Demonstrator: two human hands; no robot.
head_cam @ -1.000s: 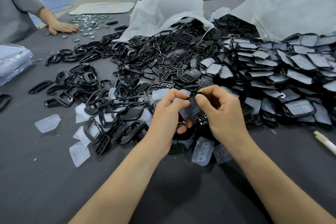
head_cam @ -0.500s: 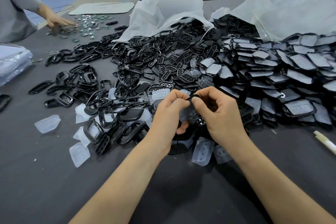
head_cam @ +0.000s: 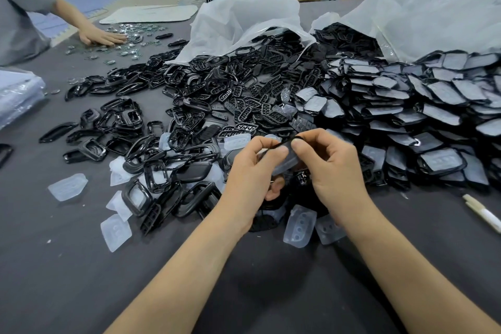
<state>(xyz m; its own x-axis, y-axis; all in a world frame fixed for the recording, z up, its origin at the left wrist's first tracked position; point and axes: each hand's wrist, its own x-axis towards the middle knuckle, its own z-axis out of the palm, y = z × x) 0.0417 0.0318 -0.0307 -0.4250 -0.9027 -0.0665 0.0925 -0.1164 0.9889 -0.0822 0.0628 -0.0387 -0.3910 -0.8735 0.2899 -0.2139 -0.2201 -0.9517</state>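
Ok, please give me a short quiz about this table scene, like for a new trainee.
1. True or false: the left hand and the right hand both pinch one small piece.
2. The rows of pad-covered pieces lie on which side of the hands? A: right. B: left. C: on the floor.
3. How many plastic bags spill black parts onto the table?
Key: 1 true; 2 A; 3 two.

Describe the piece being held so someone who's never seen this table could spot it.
On the dark grey table, find the near edge of the heap of black plastic frames. There the left hand and right hand pinch a translucent button pad with a thin black rim. It alone is lifted off the table; the other clear pads lie flat.
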